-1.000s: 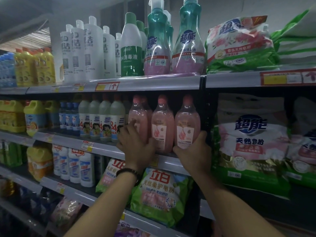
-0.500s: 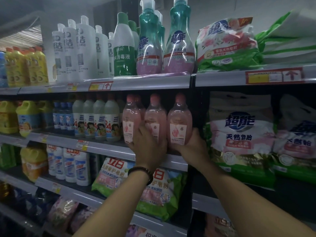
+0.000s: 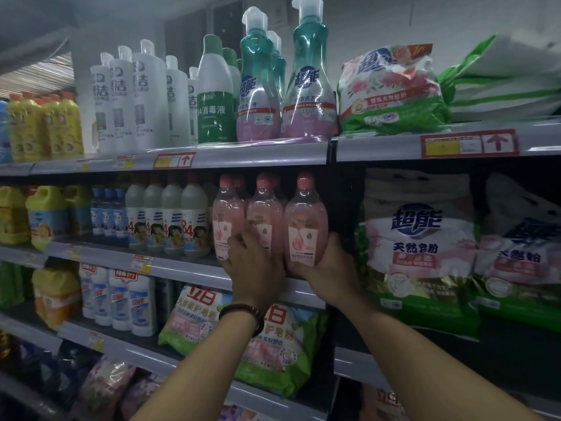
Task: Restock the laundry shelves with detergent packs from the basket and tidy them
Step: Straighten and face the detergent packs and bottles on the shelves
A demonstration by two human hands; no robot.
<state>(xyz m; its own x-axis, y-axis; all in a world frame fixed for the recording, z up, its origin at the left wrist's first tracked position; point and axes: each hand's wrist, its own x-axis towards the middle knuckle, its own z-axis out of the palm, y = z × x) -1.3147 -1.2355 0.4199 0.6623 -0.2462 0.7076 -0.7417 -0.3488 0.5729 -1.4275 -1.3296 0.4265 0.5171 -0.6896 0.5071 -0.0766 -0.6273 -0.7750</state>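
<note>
Head: both hands (image 3: pixel 256 270) (image 3: pixel 329 265) grip pink bottles (image 3: pixel 305 220) (upright).

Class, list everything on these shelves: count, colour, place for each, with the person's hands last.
pink bottles: three in front, more behind, pink, middle shelf centre
teal pump bottles: at least three, teal over pink, top shelf centre
white bottles: several, white, top shelf left
yellow bottles: several, yellow, top shelf far left
grey bottles: four in front, grey-white, middle shelf left
powder bags: two, white, pink and green, middle shelf right
green bags: two, green and pink, lower shelf
left hand: one, holding the middle pink bottle
right hand: one, gripping the rightmost pink bottle
</note>
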